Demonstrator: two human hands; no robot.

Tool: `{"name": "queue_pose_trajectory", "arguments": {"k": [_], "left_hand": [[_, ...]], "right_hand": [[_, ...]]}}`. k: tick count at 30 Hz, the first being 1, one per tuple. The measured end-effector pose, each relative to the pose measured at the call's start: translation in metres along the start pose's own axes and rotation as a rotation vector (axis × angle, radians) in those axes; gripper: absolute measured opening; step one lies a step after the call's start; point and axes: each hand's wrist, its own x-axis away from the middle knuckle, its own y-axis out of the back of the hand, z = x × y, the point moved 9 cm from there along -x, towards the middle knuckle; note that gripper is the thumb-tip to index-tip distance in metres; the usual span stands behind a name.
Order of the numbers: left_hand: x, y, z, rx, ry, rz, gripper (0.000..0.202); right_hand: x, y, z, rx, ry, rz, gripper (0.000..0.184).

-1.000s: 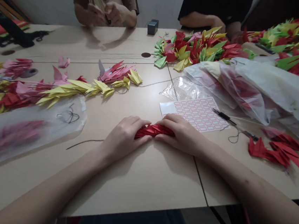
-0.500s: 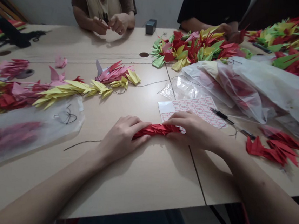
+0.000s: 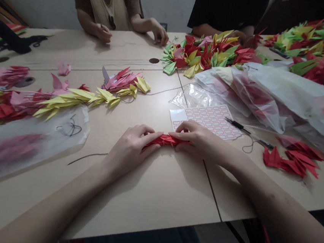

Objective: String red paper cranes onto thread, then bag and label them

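Between my two hands lies a strand of red folded-paper cranes (image 3: 166, 140), packed tightly together just above the table. My left hand (image 3: 133, 146) is closed around its left end, thumb and fingers pinching it. The right end sits in the grip of my right hand (image 3: 192, 139), whose palm hides that part. A dark cord (image 3: 87, 155) runs out leftward from beneath my left hand. Behind my right hand is a sheet of red-bordered labels (image 3: 208, 120), and a black pen (image 3: 237, 125) rests beside it.
Loose red paper cranes (image 3: 296, 159) lie at right, near plastic bags (image 3: 256, 92). Yellow cranes (image 3: 75, 98) and a clear bag with pink cranes (image 3: 76, 122) occupy the left. A colourful crane heap (image 3: 205, 51) stands at the back, near two people across the table (image 3: 125, 53).
My right hand has shifted slightly left along the red strand, covering its white-looking right end. Across the table, one person's hands have moved apart, one reaching toward the dark box.
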Motion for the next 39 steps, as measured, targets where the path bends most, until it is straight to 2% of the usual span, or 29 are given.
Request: {"name": "queue_pose_trajectory", "arguments": {"k": [10,13,16,18,21,23,26,29,33,39], "left_hand": [[-0.001,0.003,-0.009,0.053,-0.033,-0.040,0.028],[-0.001,0.003,-0.009,0.057,-0.041,-0.028,0.027],[0.000,-0.001,-0.007,0.083,-0.013,0.002,0.021],[0.000,-0.002,-0.004,0.106,0.031,0.020,0.028],[0.001,-0.004,0.000,0.144,0.080,0.108,0.062],[0.002,-0.002,0.001,0.142,0.091,0.187,0.073],[0.002,0.006,0.004,0.077,0.112,0.257,0.054],[0.002,0.013,0.005,0.038,0.128,0.263,0.033],[0.002,0.011,0.004,0.029,0.126,0.213,0.025],[0.004,0.004,0.001,0.043,0.035,0.140,0.021]], "right_hand": [[0.001,-0.008,0.004,-0.011,0.000,-0.039,0.028],[0.001,-0.007,0.005,-0.048,-0.007,-0.033,0.041],[0.000,-0.008,0.007,-0.084,0.001,-0.013,0.038],[0.000,-0.007,0.007,-0.093,0.003,-0.022,0.034],[0.000,-0.008,0.006,-0.108,-0.008,-0.043,0.032],[0.000,-0.009,0.004,-0.112,-0.018,-0.042,0.032],[0.002,-0.011,0.003,-0.087,-0.021,-0.029,0.034],[0.003,-0.009,0.001,-0.061,-0.018,-0.035,0.039],[0.004,-0.003,0.002,-0.040,0.009,-0.073,0.041],[0.004,0.009,0.016,0.028,0.114,-0.202,0.039]]}}
